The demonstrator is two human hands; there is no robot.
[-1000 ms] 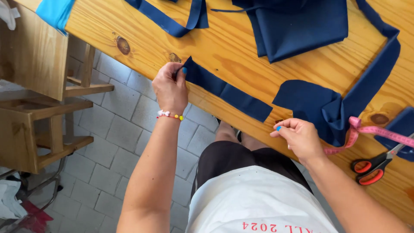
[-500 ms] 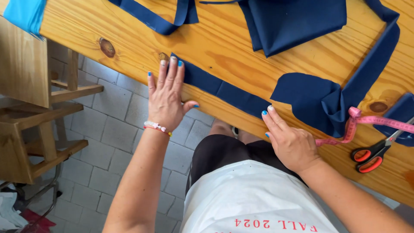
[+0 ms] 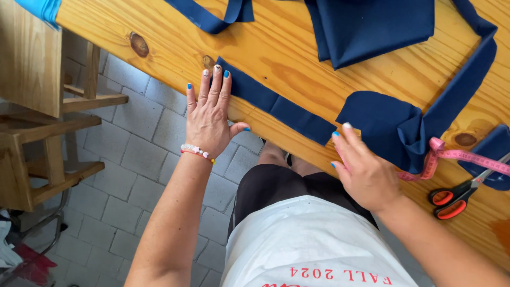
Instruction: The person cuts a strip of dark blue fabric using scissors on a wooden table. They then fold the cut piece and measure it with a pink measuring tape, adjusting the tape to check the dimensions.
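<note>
We look down on a pine table (image 3: 297,64) with a warm orange finish and dark knots; its near edge runs diagonally from upper left to lower right; beneath it lies a floor (image 3: 133,175) of pale grey square tiles with darker grout lines; at the left stands a wooden chair (image 3: 37,122), plain and unpainted, its rungs and legs showing; a thin metal leg (image 3: 48,220) shows under it; daylight falls evenly over wood and tiles; shadows are soft; no wall or window shows.
</note>
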